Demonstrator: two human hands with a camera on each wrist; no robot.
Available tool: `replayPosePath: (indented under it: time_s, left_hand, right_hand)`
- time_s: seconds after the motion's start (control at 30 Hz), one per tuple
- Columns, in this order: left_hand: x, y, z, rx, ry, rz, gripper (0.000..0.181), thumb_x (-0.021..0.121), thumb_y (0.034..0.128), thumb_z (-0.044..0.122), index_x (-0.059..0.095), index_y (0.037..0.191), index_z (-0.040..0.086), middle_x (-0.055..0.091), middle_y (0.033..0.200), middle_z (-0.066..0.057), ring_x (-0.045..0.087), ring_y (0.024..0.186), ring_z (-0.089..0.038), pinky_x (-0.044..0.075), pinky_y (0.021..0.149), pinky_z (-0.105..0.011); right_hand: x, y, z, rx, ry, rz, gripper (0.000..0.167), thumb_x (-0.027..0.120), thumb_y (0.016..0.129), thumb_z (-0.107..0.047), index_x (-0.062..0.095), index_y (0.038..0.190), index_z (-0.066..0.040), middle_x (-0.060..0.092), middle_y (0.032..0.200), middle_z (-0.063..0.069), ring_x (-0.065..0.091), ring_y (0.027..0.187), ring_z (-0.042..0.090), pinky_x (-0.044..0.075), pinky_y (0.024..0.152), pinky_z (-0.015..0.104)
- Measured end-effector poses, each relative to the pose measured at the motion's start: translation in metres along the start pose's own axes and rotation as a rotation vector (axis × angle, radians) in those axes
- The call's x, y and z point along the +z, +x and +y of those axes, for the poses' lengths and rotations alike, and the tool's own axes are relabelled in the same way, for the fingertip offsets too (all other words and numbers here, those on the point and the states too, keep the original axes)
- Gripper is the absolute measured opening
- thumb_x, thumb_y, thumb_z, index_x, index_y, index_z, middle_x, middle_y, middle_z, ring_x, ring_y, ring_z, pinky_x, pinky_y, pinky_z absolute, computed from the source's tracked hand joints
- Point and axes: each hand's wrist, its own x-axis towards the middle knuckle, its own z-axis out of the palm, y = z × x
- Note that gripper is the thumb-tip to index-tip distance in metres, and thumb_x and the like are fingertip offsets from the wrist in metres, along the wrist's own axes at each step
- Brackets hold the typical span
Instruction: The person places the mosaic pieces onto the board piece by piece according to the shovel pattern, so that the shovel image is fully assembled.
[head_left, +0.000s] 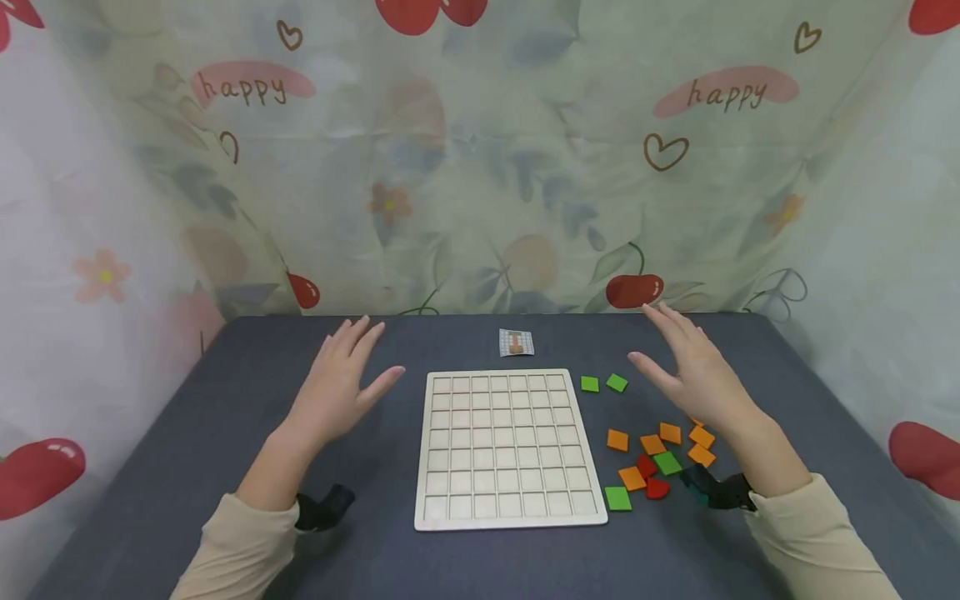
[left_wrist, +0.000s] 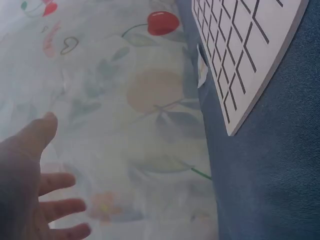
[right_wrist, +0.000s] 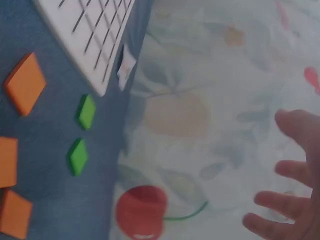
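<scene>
Plainly, left hand (head_left: 333,383), right hand (head_left: 697,379) spread, empty; orange square tiles (head_left: 652,445), three o'clock from white gridded board (head_left: 505,437), best edge-pinched.

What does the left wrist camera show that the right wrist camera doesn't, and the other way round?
Only the left wrist view shows the left hand.

Only the right wrist view shows the right hand, plus orange tiles and two green tiles.

Both show part of the white grid board, the small printed sheet, the dark tabletop and the cherry-printed curtain.
</scene>
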Motion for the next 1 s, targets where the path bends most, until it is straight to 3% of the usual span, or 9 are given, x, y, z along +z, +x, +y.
replayPosePath:
  time_s: [0.17, 0.33, 0.43, 0.7, 1.0]
  left_hand:
    - [0.011, -0.004, -0.008, -0.031, -0.166, -0.176, 0.064, 0.052, 0.0925, 0.047, 0.039, 0.141, 0.007, 0.036, 0.147, -0.018, 0.032, 0.137, -0.038, 0.029, 0.109, -0.057]
    - [0.035, -0.011, -0.009, 0.006, -0.232, -0.297, 0.059, 0.06, 0.0891, 0.041, 0.048, 0.135, 0.006, 0.047, 0.139, -0.016, 0.043, 0.131, -0.034, 0.037, 0.105, -0.052]
    - [0.048, -0.015, -0.008, 0.024, -0.253, -0.35, 0.058, 0.064, 0.0869, 0.038, 0.049, 0.133, 0.006, 0.048, 0.138, -0.016, 0.044, 0.13, -0.033, 0.038, 0.104, -0.051]
    - [0.062, -0.019, -0.003, 0.06, -0.279, -0.419, 0.067, 0.073, 0.0787, 0.036, 0.049, 0.133, 0.004, 0.048, 0.138, -0.015, 0.044, 0.13, -0.032, 0.038, 0.104, -0.049]
    - [0.069, -0.017, 0.001, 0.092, -0.276, -0.431, 0.075, 0.079, 0.0724, 0.035, 0.048, 0.134, 0.004, 0.047, 0.139, -0.015, 0.043, 0.131, -0.032, 0.038, 0.105, -0.049]
  right_hand:
    - [0.006, 0.0, 0.019, 0.085, 0.054, -0.114, 0.059, 0.051, 0.095, -0.038, 0.038, 0.139, -0.001, 0.041, 0.139, 0.025, 0.039, 0.126, 0.043, 0.034, 0.1, 0.061]
    - [0.023, 0.002, 0.038, 0.126, 0.105, -0.223, 0.049, 0.054, 0.095, -0.034, 0.05, 0.129, 0.0, 0.055, 0.126, 0.025, 0.056, 0.108, 0.04, 0.05, 0.086, 0.051]
    - [0.032, 0.005, 0.045, 0.147, 0.136, -0.249, 0.044, 0.057, 0.093, -0.029, 0.053, 0.126, 0.001, 0.06, 0.117, 0.024, 0.062, 0.099, 0.036, 0.054, 0.078, 0.045]
    - [0.049, 0.009, 0.06, 0.207, 0.208, -0.296, 0.044, 0.058, 0.093, -0.027, 0.055, 0.123, 0.004, 0.062, 0.113, 0.024, 0.061, 0.098, 0.035, 0.053, 0.08, 0.044]
    - [0.058, 0.018, 0.062, 0.243, 0.215, -0.363, 0.04, 0.058, 0.092, -0.027, 0.058, 0.119, 0.003, 0.063, 0.112, 0.024, 0.059, 0.099, 0.034, 0.051, 0.081, 0.044]
